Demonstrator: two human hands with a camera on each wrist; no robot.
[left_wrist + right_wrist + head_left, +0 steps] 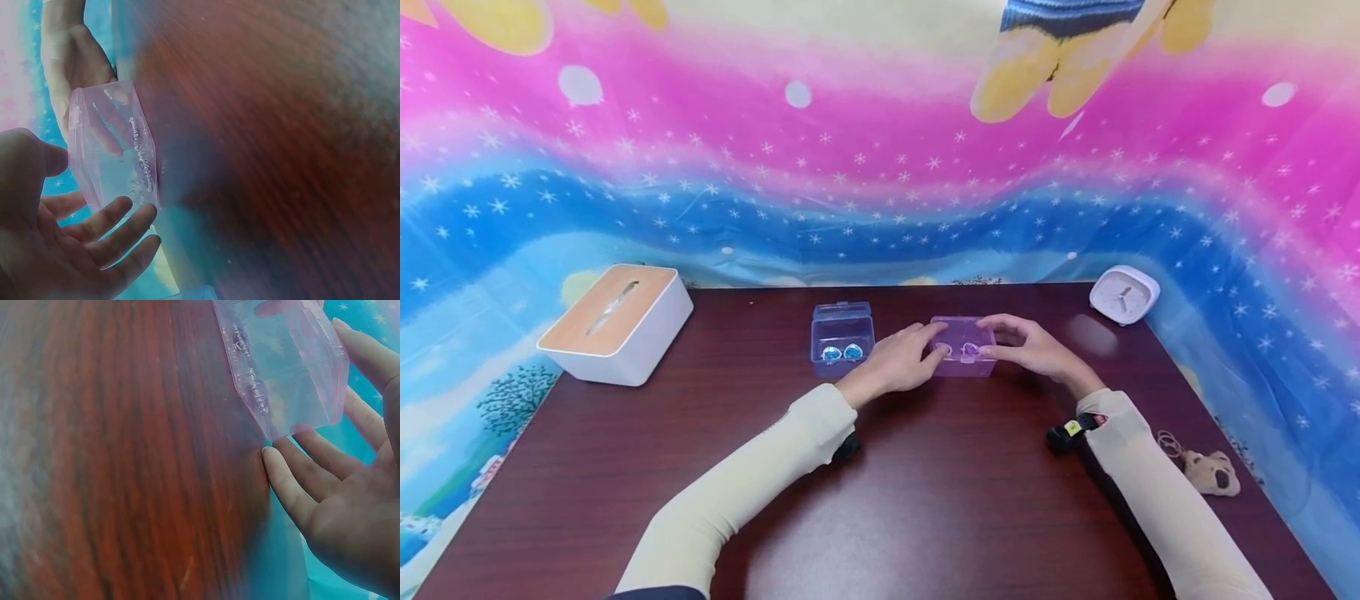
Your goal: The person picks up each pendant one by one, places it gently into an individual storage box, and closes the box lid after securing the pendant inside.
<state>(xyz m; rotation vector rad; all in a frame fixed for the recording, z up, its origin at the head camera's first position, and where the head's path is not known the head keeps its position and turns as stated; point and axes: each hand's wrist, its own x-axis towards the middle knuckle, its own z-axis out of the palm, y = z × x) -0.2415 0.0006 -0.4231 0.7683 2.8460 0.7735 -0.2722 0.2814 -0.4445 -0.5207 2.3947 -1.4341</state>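
Observation:
A see-through pink-purple plastic box (964,367) stands on the table with its lid down. Two sparkly heart-like pieces (970,349) show inside it. My left hand (901,357) holds the box's left end, thumb toward the front and index finger toward the back. At the opposite end my right hand (1032,346) grips the box the same way. The right wrist view shows the right thumb (362,347) at the lid's edge and the other fingers by the end wall. Left of the hands, a clear blue box (842,367) stands with its lid raised, holding two blue gem pieces (852,352).
A white tissue box (625,354) with a wooden top stands at the table's (880,500) back left. At the back right is a small white clock (1123,296). A plush bear-head keychain (1212,473) lies by the right edge. Patterned cloth (850,192) hangs behind.

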